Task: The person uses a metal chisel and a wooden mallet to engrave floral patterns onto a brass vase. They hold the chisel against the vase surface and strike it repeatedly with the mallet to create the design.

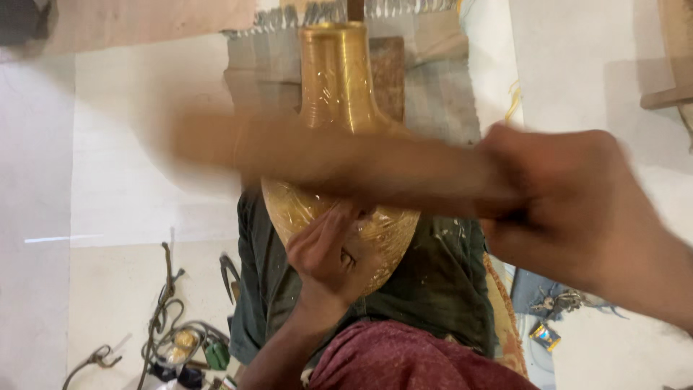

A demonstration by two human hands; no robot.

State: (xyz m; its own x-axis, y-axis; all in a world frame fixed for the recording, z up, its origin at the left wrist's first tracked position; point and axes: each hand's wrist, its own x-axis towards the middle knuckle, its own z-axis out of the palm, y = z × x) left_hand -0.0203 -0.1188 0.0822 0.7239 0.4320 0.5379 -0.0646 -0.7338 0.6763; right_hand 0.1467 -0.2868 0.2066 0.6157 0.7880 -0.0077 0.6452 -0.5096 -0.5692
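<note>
A tall engraved brass vase (338,79) lies along my lap, its neck pointing away from me. My left hand (328,253) rests on the vase's rounded belly, its fingers pinched on a small tool that I cannot make out. My right hand (570,202) is shut on a wooden mallet (325,155). The mallet is blurred with motion and stretches left across the vase's shoulder, hiding part of it.
A dark green cloth (433,282) covers my lap under the vase. A grey fringed mat (433,72) lies on the pale floor beyond. Metal tools and wires (170,332) lie at the lower left. Small items (545,334) sit at the lower right.
</note>
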